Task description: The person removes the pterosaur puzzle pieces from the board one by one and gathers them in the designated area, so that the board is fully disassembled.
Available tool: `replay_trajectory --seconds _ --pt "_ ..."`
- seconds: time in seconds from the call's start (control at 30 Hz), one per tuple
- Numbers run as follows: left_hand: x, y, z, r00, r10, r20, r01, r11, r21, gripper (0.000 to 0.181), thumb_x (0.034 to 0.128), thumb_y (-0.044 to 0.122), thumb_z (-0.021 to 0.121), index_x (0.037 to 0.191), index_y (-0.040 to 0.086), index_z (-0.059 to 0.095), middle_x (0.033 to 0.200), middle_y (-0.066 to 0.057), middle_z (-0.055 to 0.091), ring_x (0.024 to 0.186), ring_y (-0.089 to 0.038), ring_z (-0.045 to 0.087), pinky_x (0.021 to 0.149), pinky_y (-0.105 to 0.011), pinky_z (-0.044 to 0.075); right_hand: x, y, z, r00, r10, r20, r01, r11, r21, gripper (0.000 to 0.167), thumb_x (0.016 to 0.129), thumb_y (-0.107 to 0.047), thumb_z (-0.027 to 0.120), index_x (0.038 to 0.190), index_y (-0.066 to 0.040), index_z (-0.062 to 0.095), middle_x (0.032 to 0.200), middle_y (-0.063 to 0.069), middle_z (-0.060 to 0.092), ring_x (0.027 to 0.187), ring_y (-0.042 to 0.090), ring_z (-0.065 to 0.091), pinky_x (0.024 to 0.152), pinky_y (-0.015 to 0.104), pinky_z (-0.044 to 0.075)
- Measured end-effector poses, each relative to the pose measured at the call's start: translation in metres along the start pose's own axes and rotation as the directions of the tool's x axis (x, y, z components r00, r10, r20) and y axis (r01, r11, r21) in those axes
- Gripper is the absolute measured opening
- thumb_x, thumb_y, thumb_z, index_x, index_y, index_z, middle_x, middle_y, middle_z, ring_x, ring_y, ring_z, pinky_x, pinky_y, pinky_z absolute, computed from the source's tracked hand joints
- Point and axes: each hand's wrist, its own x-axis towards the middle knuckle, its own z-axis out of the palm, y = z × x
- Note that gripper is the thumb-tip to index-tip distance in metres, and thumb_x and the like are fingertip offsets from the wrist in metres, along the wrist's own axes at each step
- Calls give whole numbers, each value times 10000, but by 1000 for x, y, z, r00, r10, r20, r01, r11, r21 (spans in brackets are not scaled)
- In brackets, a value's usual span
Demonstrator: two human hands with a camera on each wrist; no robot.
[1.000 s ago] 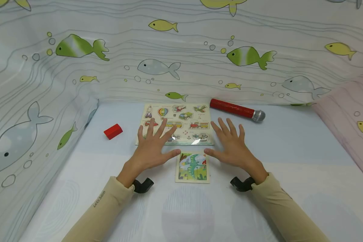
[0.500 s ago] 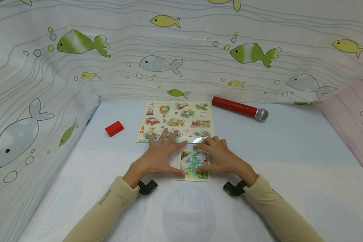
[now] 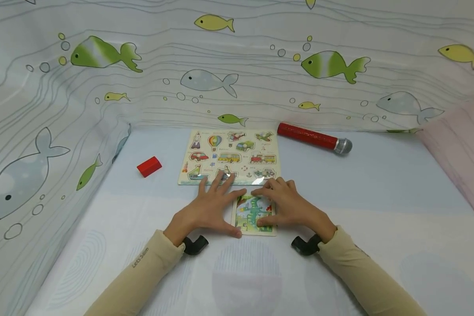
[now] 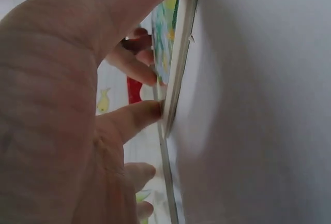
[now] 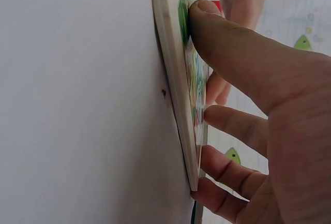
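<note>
A small jigsaw puzzle [image 3: 253, 209] with a green dinosaur picture and a pale frame lies flat between the hands. My left hand [image 3: 207, 211] spans its left side: the thumb is at the near corner, the index fingertip at the far one, the other fingers spread. The left wrist view shows that index fingertip against the frame [image 4: 178, 71]. From the right, my right hand [image 3: 290, 205] rests its thumb on the picture, with curled fingers at the far edge. In the right wrist view the thumb [image 5: 222, 38] covers part of the picture; whether it grips a piece is unclear.
Behind the small puzzle lies a larger vehicle puzzle board [image 3: 237, 164], partly under the left fingertips in view. A red block [image 3: 149, 166] lies to the left; a red toy microphone [image 3: 314, 138] lies at the back right. Fish-print cloth walls [image 3: 150, 101] border the table.
Both hands, first spread above the boards, have moved inward and down onto the small puzzle. The right fingers have curled. Over the last half second the left thumb shifted to the near corner.
</note>
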Motion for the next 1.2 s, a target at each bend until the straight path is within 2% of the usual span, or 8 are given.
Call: replay_trajectory --seconds 0.33,0.6,0.7,0.87,1.03,1.2 --pt "3 -11 3 998 34 -54 -34 999 1 936 799 797 615 1588 377 338 1734 -71 100 1596 -408 0 1163 -758 55 -3 1 -7 999 47 13 -47 999 -3 723 747 -511 877 1378 -251 640 1165 6 575 990 124 502 902 429 259" --pt "4 -21 7 993 77 -90 -80 996 -28 816 847 727 610 1558 388 400 1732 -53 120 1598 -394 -4 1173 -733 35 -4 4 -13 996 62 62 -64 997 35 698 756 -483 879 1369 -248 642 955 -26 548 784 97 461 839 395 246" --pt "5 -24 10 990 87 -110 -91 995 -33 753 864 688 602 1540 404 428 1732 -34 128 1598 -390 -5 1168 -732 32 -4 4 -15 994 75 82 -80 996 51 686 756 -475 882 1357 -244 644 910 -31 542 753 106 461 814 377 241" --pt "5 -27 11 980 108 -165 -118 992 -54 647 871 590 614 1488 433 497 1724 -3 173 1594 -402 9 1147 -759 22 -2 7 -16 994 77 81 -84 993 79 602 765 -412 891 1290 -220 666 941 -72 620 856 101 525 812 366 264" --pt "5 -26 11 975 120 -185 -136 988 -78 572 871 499 612 1438 448 554 1713 14 216 1591 -403 44 1143 -762 27 2 11 -14 997 63 47 -69 989 130 489 772 -374 891 1180 -202 683 829 -54 597 795 125 533 792 372 269" --pt "7 -22 14 973 112 -204 -129 989 -71 562 884 616 601 1421 453 569 1706 24 241 1586 -425 59 1142 -764 13 7 15 -8 998 54 -28 -49 985 168 458 771 -381 892 1138 -214 674 928 -27 588 901 140 508 803 375 271"
